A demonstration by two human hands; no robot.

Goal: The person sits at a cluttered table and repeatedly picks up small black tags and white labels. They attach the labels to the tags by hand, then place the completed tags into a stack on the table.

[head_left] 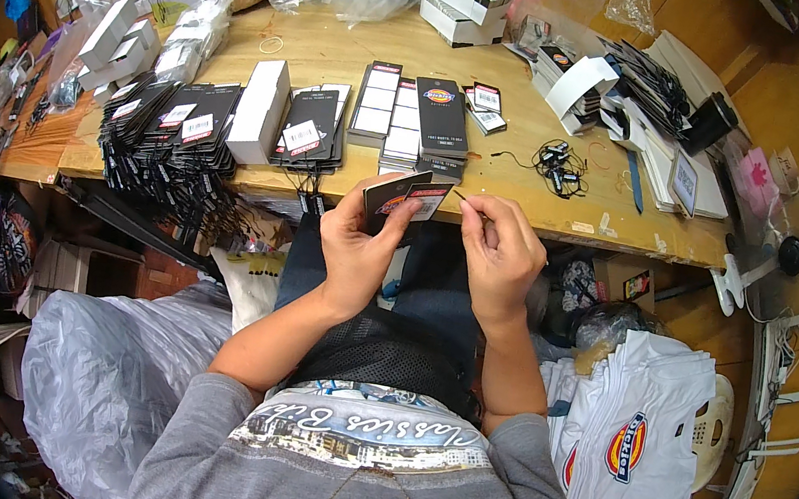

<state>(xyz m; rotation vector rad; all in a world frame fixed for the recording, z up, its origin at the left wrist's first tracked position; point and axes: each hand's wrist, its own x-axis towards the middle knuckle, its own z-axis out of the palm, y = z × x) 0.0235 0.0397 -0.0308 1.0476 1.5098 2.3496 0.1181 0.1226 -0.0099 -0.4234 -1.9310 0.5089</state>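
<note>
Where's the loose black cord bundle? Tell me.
Head view: the black cord bundle lies on the table, right of centre, just beyond the right hand.

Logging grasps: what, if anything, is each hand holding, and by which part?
Left hand: black tags, by their lower left side. Right hand: a thin dark piece, apparently by one end.

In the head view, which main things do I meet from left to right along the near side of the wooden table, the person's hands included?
Piled black cardboard tags with cords, long white cardboard box, bare left hand, dark cardboard tags held in it, bare right hand, flat blue strip.
</note>
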